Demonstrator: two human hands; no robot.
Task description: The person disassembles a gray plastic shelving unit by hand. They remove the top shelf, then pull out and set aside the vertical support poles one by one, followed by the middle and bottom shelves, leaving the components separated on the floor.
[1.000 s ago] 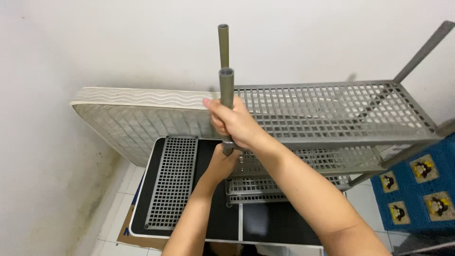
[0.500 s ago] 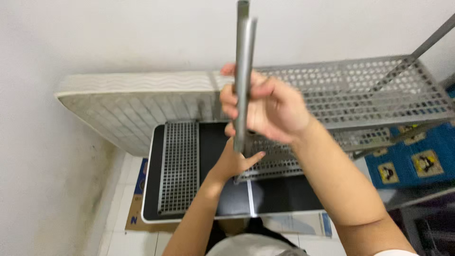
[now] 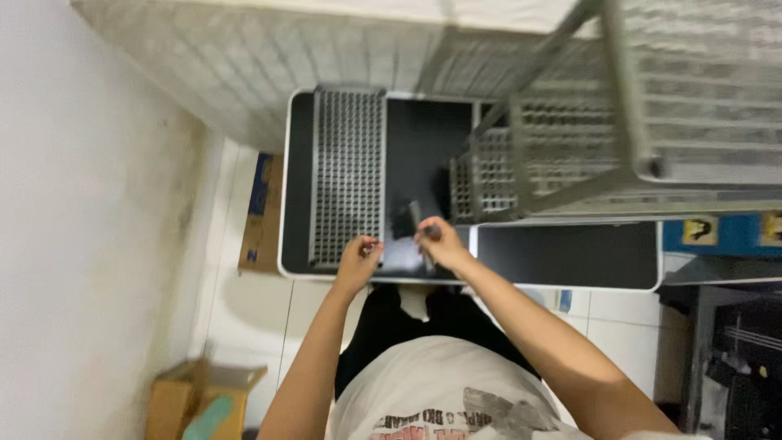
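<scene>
Lowered from overhead, right hand (image 3: 440,242) now grips short grey metal tube (image 3: 417,222) at black desk (image 3: 570,254) front edge, left hand (image 3: 358,254) curled closed beside; tube looks stiff, light, best held mid-shaft.

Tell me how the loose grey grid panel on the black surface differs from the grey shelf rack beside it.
The loose grid panel lies flat and single on the black surface; the shelf rack stands assembled, with stacked tiers joined by poles. The panel is narrow; the rack is far bulkier. Both are grey and perforated.
</scene>
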